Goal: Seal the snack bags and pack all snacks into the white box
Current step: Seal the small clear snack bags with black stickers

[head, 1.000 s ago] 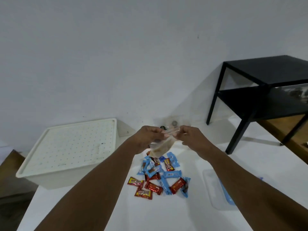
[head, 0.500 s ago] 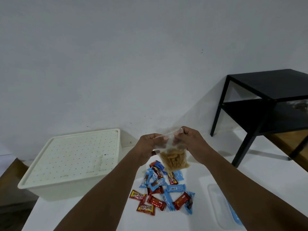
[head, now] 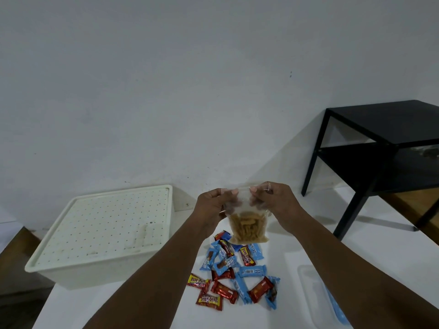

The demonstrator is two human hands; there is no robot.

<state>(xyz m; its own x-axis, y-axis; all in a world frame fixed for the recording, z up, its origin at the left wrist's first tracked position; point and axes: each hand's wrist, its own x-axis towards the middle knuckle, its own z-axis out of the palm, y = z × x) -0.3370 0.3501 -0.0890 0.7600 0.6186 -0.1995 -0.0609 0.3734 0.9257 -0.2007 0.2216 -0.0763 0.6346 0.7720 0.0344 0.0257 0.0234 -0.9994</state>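
A clear zip bag [head: 247,224] of tan snack sticks hangs upright in the air above the white table [head: 147,305]. My left hand [head: 213,203] pinches the bag's top strip at its left end. My right hand [head: 273,200] pinches the same strip at its right end, thumb in front. Below the bag lies a heap of red and blue wrapped snacks [head: 237,274]. The white box [head: 102,233] stands at the left with its perforated lid on.
A second clear bag [head: 320,298] with blue packets lies on the table at the right, partly hidden by my right forearm. A black side table [head: 384,148] stands at the back right. The wall is close behind.
Both hands have lifted the bag higher, so it now hangs upright with the sticks settled at its bottom. The view has tilted up a little.
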